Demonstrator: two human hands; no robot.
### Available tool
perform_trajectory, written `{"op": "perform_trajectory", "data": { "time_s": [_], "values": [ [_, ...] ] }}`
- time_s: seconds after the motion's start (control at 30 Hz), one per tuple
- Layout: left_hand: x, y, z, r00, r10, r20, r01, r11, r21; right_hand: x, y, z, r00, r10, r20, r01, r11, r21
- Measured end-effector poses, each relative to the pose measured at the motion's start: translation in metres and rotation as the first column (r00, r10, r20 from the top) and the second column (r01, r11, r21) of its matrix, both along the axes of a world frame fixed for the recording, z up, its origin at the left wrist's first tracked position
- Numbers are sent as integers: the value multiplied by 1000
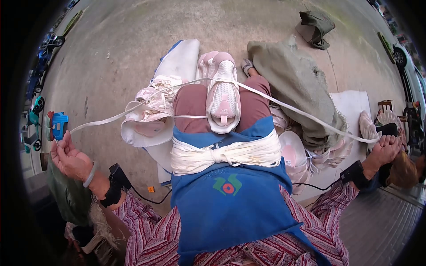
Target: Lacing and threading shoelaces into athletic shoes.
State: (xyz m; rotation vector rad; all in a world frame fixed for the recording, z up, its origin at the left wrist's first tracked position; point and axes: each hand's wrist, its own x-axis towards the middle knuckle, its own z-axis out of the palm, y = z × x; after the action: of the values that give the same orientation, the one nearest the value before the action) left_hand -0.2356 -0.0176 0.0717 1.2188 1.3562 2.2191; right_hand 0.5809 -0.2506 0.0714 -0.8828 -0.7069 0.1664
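Note:
A pink and white sneaker rests between my knees, its heel and pull tab toward me. A flat white shoelace runs out of it to both sides in wide arcs. My left hand pinches the lace at the far left, beside a blue plastic object. At the far right, my right hand is closed around the other stretch of lace. A thick bundle of white laces, knotted in the middle, lies across my blue apron.
Pink and white sneakers are heaped left and right of my legs. Beyond the right knee lies a grey-green cloth. A dark green bag sits farther off on the concrete floor. Black cables trail from both wrists.

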Motion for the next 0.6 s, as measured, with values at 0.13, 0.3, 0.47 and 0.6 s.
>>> {"op": "perform_trajectory", "data": {
  "time_s": [0.13,0.3,0.47,0.6],
  "values": [
    [82,7,-39,936,-342,80,351,907,-231,-138,93,-24,987,-156,39,160,915,-372],
    [204,16,-76,721,-691,-45,570,630,-528,-254,173,-87,830,376,412,53,681,-730],
    [255,31,-121,491,-737,-464,411,666,-623,-334,213,-117,585,590,557,104,627,-772],
    [263,40,-128,302,-703,-644,362,709,-605,-344,219,-134,480,633,608,185,605,-775]
  ]
}}
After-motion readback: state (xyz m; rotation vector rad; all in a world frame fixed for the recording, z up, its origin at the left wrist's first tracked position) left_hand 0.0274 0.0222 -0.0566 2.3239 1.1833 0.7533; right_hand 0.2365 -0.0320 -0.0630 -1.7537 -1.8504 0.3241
